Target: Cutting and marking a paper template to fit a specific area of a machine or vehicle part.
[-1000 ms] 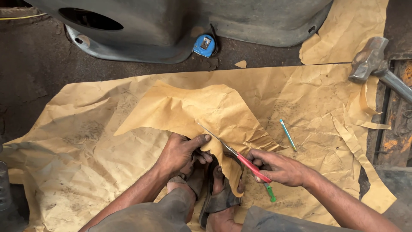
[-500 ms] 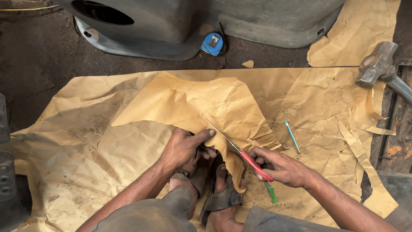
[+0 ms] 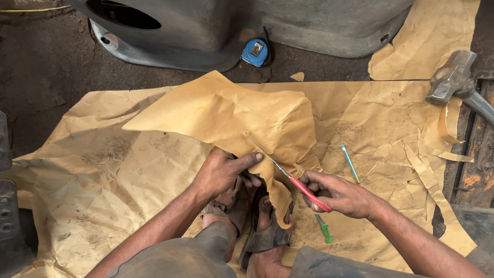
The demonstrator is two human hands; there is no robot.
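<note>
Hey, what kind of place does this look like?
Probably a rough metalwork or vehicle-repair workshop: dirt floor, a grey metal body panel, a hammer and a blue tape measure lie around the brown paper being cut.

Left hand: the left hand (image 3: 221,172) pinches the edge of the brown paper sheet (image 3: 226,116) at lower centre, thumb on top.
Right hand: the right hand (image 3: 342,194) has its grip closed on red-handled scissors (image 3: 288,172), blades pointing up-left into the paper.
Paper: crumpled, a folded flap lifted at centre, spread over the floor (image 3: 46,62).
Pens: a blue pen (image 3: 350,163) right of centre; a green pen (image 3: 323,229) just below the right hand.
Top: a blue tape measure (image 3: 256,52) beside a grey metal panel (image 3: 216,25).
Upper right: a hammer (image 3: 455,77).
</note>
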